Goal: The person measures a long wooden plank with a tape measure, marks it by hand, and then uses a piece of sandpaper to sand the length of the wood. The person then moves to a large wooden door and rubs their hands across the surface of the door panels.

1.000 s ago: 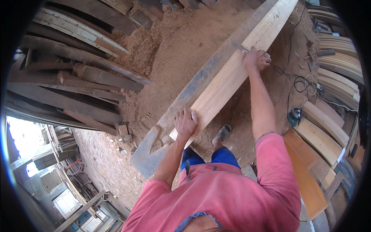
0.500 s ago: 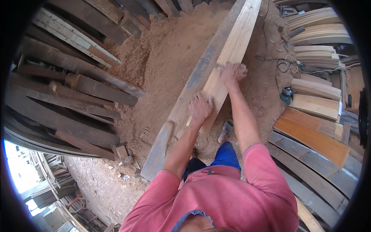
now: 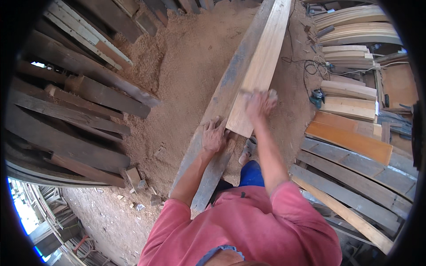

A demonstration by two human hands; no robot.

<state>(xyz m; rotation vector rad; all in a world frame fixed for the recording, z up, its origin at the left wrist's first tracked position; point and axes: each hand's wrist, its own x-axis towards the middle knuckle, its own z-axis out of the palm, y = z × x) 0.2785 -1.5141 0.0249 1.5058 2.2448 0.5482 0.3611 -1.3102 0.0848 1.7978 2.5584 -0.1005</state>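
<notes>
A long pale wooden board [image 3: 259, 66] lies lengthwise on a worn grey plank bench [image 3: 230, 73], its cut near end in front of me. My right hand [image 3: 261, 106] is on the board's top face near that end, smeared by motion. Its fingers are curled over a small flat piece, whose edges show on both sides; its kind is unclear. Beside the board's near left corner, my left hand [image 3: 214, 136] rests on the bench with fingers stretched and apart, holding nothing.
Sawdust [image 3: 191, 57] covers the floor left of the bench. Dark timber beams [image 3: 80, 128] are stacked at left. Pale curved boards [image 3: 355, 33] and an orange-brown board [image 3: 350, 142] lie at right. A teal power tool [image 3: 317, 98] sits there near a tangled cable [image 3: 315, 66].
My right hand has moved nearer along the board. My left hand has come off the board onto the bench at lower left. The board's near end now lies farther from me.
</notes>
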